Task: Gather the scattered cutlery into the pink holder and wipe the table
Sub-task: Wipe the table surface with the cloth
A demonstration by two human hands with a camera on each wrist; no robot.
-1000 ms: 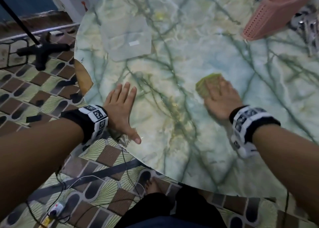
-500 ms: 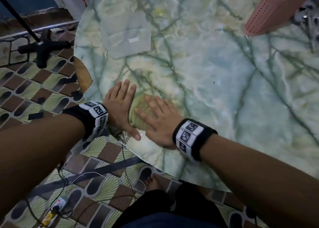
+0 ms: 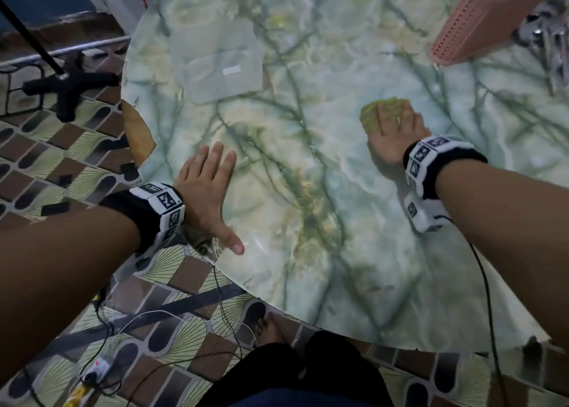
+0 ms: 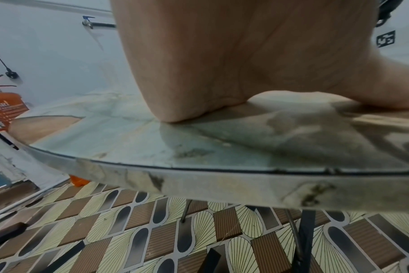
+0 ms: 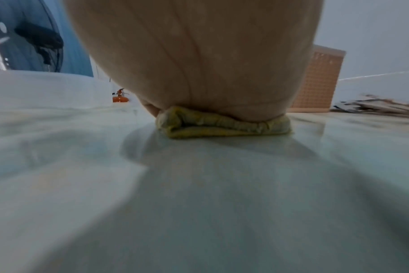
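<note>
My right hand (image 3: pixel 392 129) lies flat with straight fingers on a folded yellow-green cloth (image 3: pixel 374 112) and presses it onto the round marble-patterned table (image 3: pixel 308 191). In the right wrist view the cloth (image 5: pixel 222 125) is squashed under the palm (image 5: pixel 194 61). My left hand (image 3: pixel 204 191) rests open and flat near the table's left edge, thumb spread; the left wrist view shows its palm (image 4: pixel 210 61) on the tabletop (image 4: pixel 222 147). The pink holder (image 3: pixel 489 21) stands at the far right, and loose metal cutlery (image 3: pixel 545 43) lies just right of it.
A clear plastic sheet (image 3: pixel 220 61) lies on the table's far left part. The table's rim (image 4: pixel 199 182) curves just below my left hand. A black stand (image 3: pixel 66 83) and cables (image 3: pixel 129 323) are on the patterned floor at left. An orange extinguisher (image 4: pixel 2 109) stands beyond.
My right hand has swept the cloth from beside my left hand out to the right and a little farther away. The left hand has stayed in place.
</note>
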